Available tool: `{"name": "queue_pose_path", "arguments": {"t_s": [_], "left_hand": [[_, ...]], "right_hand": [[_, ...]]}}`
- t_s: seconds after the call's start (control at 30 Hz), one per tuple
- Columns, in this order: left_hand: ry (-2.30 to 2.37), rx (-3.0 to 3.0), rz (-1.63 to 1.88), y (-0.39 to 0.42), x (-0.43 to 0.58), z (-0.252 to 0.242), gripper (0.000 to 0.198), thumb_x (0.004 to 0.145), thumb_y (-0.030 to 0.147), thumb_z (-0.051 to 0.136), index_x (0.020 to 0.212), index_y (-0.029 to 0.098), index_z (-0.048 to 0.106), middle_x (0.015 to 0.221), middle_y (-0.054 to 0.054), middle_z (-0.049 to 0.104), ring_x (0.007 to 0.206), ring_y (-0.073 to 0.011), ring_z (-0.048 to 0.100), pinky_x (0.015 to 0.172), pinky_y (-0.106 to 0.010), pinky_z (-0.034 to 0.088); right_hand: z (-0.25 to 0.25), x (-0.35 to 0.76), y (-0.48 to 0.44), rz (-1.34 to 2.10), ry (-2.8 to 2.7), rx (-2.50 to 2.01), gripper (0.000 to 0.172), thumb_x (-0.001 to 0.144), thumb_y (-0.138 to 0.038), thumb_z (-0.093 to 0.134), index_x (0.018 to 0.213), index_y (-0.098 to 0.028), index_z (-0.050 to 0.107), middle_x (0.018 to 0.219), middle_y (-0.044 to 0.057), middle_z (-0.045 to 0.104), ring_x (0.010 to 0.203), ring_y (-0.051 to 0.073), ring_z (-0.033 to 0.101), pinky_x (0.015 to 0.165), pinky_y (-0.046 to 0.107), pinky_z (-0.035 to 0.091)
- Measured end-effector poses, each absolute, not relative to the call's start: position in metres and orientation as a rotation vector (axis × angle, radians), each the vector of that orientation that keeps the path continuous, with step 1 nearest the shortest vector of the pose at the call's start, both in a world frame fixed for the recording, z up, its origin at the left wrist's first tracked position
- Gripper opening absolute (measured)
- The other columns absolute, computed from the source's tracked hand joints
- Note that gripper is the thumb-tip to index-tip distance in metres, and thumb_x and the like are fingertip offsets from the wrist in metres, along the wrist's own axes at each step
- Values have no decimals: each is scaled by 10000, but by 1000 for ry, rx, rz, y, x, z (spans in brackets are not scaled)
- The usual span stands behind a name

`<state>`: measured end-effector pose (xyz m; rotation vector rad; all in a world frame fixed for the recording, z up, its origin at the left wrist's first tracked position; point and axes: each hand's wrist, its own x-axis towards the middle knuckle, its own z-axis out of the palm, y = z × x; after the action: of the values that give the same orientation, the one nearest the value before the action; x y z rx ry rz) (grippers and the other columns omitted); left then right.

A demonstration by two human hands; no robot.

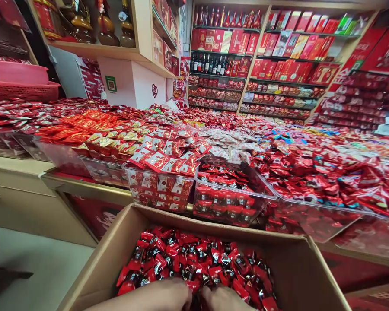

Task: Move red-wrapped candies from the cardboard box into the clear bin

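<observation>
An open cardboard box (298, 272) at the bottom centre holds many red and black wrapped candies (181, 252). Both my hands reach down into the candies near the box's lower edge. The back of my left hand (173, 293) shows, its fingers hidden among the wrappers. Close on its right, my right hand (222, 298) has its fingertips sunk in the candies, and what they touch is hidden. Beyond the box stands a clear bin (227, 207) of similar red and black candies, lower filled than its neighbours.
Clear bins heaped with red and white packets (162, 162), orange-red packets (81, 125) and other red candies (314, 172) line the counter. Shelves of bottles and red boxes (236, 41) stand behind. A pink basin (16, 72) rests at the left.
</observation>
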<state>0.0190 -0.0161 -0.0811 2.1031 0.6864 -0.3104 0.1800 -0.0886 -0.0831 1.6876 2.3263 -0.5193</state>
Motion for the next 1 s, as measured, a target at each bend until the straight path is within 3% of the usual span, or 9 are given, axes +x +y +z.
{"name": "queue_pose_path", "arguments": {"t_s": [0.1, 0.2, 0.37, 0.53, 0.63, 0.73, 0.83, 1.0], "left_hand": [[848, 2224, -421, -10, 25, -60, 191, 480, 315, 619, 659, 249, 637, 502, 24, 516, 416, -123, 403, 433, -238, 321], [868, 2156, -267, -2, 29, -46, 251, 532, 338, 600, 752, 219, 621, 602, 5, 569, 486, -133, 455, 454, -233, 331], [624, 1652, -34, 4, 38, -31, 398, 591, 326, 617, 942, 179, 501, 788, -1, 573, 660, -119, 513, 571, -217, 387], [540, 1325, 17, -7, 45, -18, 267, 646, 362, 586, 766, 154, 471, 556, 47, 480, 577, -123, 557, 534, -219, 380], [561, 1297, 74, -13, 47, -14, 250, 665, 371, 565, 703, 146, 463, 486, 51, 458, 529, -137, 577, 485, -200, 353], [603, 1313, 115, -14, 49, -14, 263, 651, 375, 573, 741, 140, 497, 521, 28, 519, 550, -149, 586, 506, -222, 379], [637, 1330, 130, -13, 48, -17, 285, 649, 363, 575, 808, 134, 518, 536, 18, 548, 553, -142, 573, 542, -257, 409], [552, 1299, 121, -7, 44, -19, 349, 627, 329, 612, 905, 143, 511, 717, -27, 601, 621, -127, 564, 599, -270, 417]], "right_hand": [[-74, 185, -89, -513, 2352, 1694, 262, 587, -62, 475, 740, -180, 652, 655, 82, 672, 566, 239, 610, 430, 270, 442], [-62, 191, -86, -540, 2453, 1832, 228, 579, -44, 449, 580, -184, 630, 605, 53, 654, 544, 197, 588, 477, 256, 432], [-20, 196, -73, -1130, 2612, 2419, 135, 715, -150, 436, 696, -178, 566, 657, 9, 607, 626, 134, 548, 594, 233, 423], [-3, 204, -70, -1996, 2225, 2741, 164, 721, -311, 502, 777, -157, 500, 606, -24, 521, 472, 96, 488, 469, 228, 416], [-5, 208, -73, -2177, 2155, 2728, 205, 714, -341, 520, 796, -154, 500, 635, -19, 535, 476, 93, 502, 481, 234, 427], [-3, 210, -74, -2063, 2327, 2604, 217, 724, -344, 513, 830, -155, 530, 700, 3, 579, 600, 121, 545, 577, 248, 451], [2, 208, -73, -1741, 2573, 2429, 195, 747, -316, 488, 828, -159, 570, 772, 20, 612, 737, 147, 552, 674, 255, 440], [39, 210, -82, -1085, 2865, 2351, 143, 764, -255, 473, 758, -184, 598, 702, 8, 611, 647, 134, 551, 604, 238, 436]]}}
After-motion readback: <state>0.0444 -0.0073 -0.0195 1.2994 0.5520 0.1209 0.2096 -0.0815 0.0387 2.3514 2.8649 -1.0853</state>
